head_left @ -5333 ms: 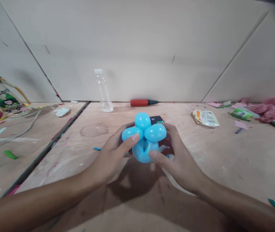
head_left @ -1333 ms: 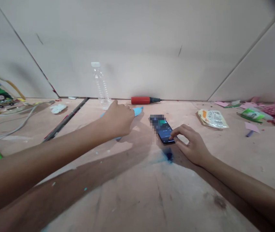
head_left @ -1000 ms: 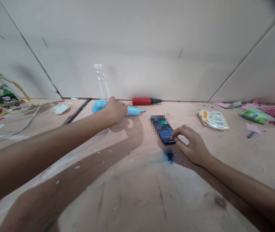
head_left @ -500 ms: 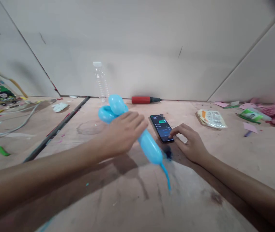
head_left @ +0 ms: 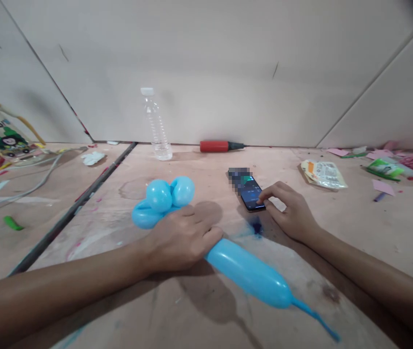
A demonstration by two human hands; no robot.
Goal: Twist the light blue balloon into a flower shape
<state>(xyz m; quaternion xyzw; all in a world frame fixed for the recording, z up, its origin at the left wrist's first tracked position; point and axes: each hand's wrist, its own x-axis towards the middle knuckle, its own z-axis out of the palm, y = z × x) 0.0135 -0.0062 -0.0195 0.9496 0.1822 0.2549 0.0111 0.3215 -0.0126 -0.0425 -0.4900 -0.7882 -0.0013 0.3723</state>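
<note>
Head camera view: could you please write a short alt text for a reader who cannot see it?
The person's left hand grips a partly twisted blue balloon on a wooden table, while the right hand touches a phone. A clear plastic bottle and a red pump stand at the wall behind.

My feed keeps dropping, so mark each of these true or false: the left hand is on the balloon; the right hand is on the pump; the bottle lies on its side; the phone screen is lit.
1. The left hand is on the balloon. True.
2. The right hand is on the pump. False: its fingers touch the phone; the pump lies apart by the wall.
3. The bottle lies on its side. False: it stands upright.
4. The phone screen is lit. True.
</note>
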